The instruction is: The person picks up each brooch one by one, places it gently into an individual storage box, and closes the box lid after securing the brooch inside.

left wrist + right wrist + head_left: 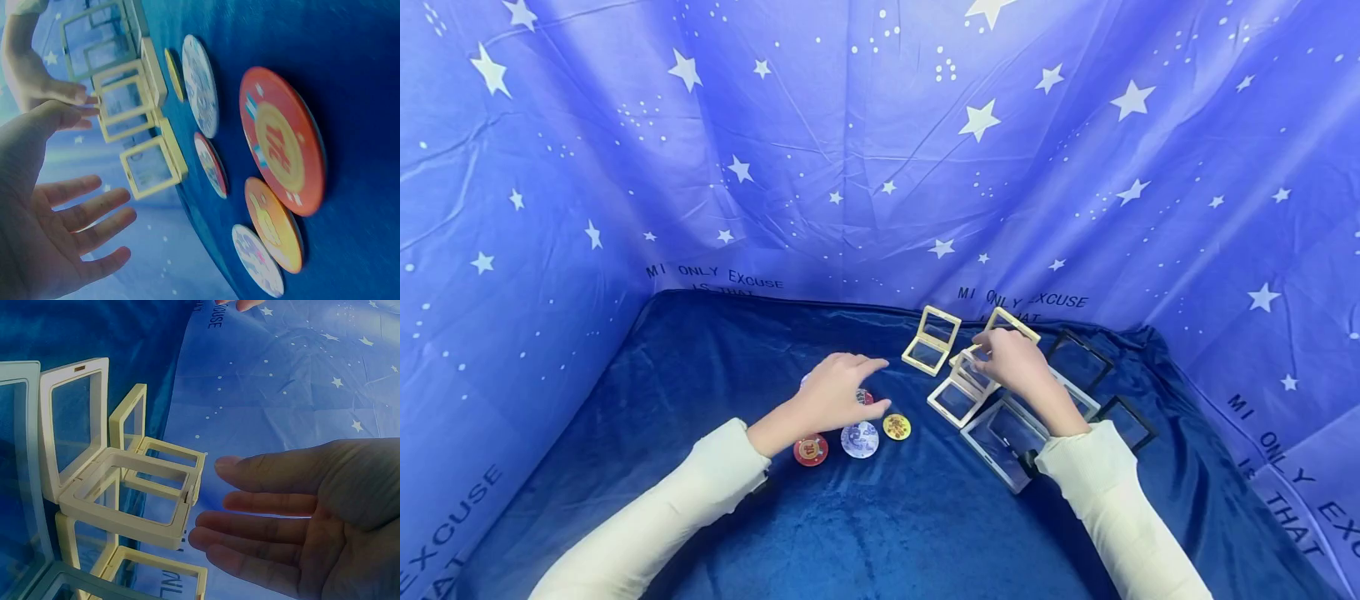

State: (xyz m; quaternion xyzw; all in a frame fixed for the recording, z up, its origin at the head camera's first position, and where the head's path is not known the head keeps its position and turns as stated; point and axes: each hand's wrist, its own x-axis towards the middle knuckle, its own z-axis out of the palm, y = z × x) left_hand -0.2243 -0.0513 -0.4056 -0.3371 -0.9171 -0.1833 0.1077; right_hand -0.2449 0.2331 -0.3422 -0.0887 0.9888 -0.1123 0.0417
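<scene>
My left hand [831, 390] hovers with its fingers spread over several round printed discs that look like button badges; it holds none of them. A red disc [811, 450], a blue-and-white disc [860, 439] and a small yellow disc [897, 427] show below it, while an orange disc [273, 224] appears in the left wrist view. Fingers extended, my right hand [1018, 367] is at the raised half of a white hinged display frame [128, 500] with clear film windows. Whether its fingertips touch that frame I cannot tell.
A cream hinged frame [932, 340] stands unfolded left of the white one, and another cream frame [1011, 323] is behind my right hand. Nearer lies a large grey frame [992, 450]. Black frames [1127, 423] lie at the right. Star-printed curtains [850, 167] enclose the blue cloth [850, 533].
</scene>
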